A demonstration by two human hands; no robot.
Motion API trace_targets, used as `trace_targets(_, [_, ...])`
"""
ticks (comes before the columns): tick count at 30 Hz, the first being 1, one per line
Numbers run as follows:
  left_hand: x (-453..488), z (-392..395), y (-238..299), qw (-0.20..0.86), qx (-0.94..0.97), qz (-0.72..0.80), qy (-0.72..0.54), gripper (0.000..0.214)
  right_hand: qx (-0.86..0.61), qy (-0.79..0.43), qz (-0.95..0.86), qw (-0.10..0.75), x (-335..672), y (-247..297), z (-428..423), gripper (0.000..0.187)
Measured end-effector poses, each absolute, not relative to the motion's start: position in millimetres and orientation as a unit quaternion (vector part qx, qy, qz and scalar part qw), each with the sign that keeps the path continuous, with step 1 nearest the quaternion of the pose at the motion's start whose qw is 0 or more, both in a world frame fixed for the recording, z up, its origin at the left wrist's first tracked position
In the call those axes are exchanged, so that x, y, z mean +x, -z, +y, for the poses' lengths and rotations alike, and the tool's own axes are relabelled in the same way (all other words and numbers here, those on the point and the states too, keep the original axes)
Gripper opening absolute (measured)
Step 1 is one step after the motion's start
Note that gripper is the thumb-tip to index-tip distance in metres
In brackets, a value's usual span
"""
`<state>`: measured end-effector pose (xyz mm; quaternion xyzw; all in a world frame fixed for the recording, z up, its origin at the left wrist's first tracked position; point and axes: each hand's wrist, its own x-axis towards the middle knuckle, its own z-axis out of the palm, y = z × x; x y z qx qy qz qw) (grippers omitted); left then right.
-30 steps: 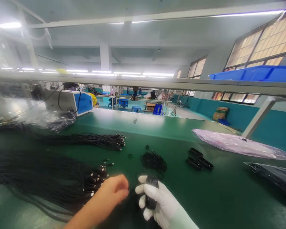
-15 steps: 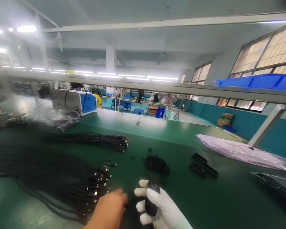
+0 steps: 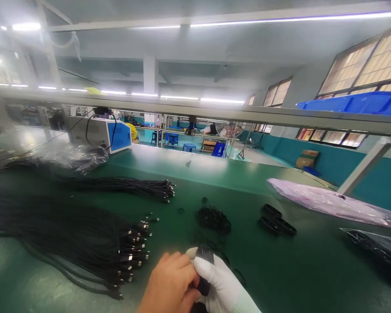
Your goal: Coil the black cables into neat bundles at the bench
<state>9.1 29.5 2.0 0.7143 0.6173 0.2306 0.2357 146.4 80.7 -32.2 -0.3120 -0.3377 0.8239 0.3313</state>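
Taking the coiled black cable (image 3: 204, 266) in the hands as the landmark: far to its left and a little beyond lies a large spread of loose black cables (image 3: 68, 237) on the green counter (image 3: 313, 269), their metal-tipped ends pointing toward the coil. Beyond that spread, farther from the coil, a thinner cable bundle (image 3: 130, 186) lies across the counter, and behind it stand a crumpled plastic bag (image 3: 74, 157) and a white-and-blue machine (image 3: 101, 132).

Just left of the coil, the bare left hand (image 3: 171, 284) has its fingers curled against it, touching the coil and the glove; how firmly its grip is closed cannot be told, since the fingertips are hidden. The gloved right hand (image 3: 220, 284) lies right of and under the coil, its grip wrapped shut around it, thumb across the front. The coil stands roughly upright, long axis running away from the person, and sits between the two hands, which are about equally near.

Directly beyond the coil is a small heap of black ties (image 3: 213, 218). To the right of that lie a few finished coils (image 3: 275, 219), then a pinkish plastic sheet (image 3: 329, 202), and a dark bag (image 3: 378, 248) at the far right edge.
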Motion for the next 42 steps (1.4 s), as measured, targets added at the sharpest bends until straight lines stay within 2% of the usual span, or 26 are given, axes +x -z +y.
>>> trace_targets(4, [-6,29,-10,0.29,0.631,0.637,-0.335,0.01,-0.304,-0.828,-0.386,0.271,145,22,79,0.043])
trace_targets(6, [-10,30,-8,0.258,0.615,0.644,-0.375,0.017,-0.303,-0.82,-0.431,0.224,144,18,78,0.04])
trace_targets(9, [-9,33,3,0.161,0.679,0.621,-0.357,0.017,-0.285,-0.793,-0.502,0.195,143,14,77,0.038])
trace_targets(11, [-6,35,12,0.119,0.699,0.615,-0.345,0.015,-0.27,-0.777,-0.531,0.205,143,13,77,0.035])
trace_targets(15, [-2,36,21,0.113,0.695,0.614,-0.356,0.016,-0.264,-0.764,-0.549,0.213,144,11,77,0.029])
trace_targets(23, [-9,44,-1,0.176,0.703,0.602,-0.336,0.022,-0.278,-0.794,-0.507,0.19,144,1,75,0.026])
trace_targets(32, [-3,43,-9,0.164,0.703,0.621,-0.306,0.018,-0.281,-0.749,-0.566,0.2,144,-3,76,0.014])
trace_targets(35, [-12,45,-12,0.194,0.696,0.618,-0.309,0.019,-0.308,-0.78,-0.51,0.192,147,3,80,0.021])
trace_targets(38, [-28,44,-6,0.205,0.684,0.637,-0.292,0.023,-0.332,-0.802,-0.435,0.241,152,7,84,0.03])
trace_targets(42, [-38,38,16,0.203,0.689,0.662,-0.215,0.021,-0.309,-0.831,-0.37,0.277,158,11,86,0.033])
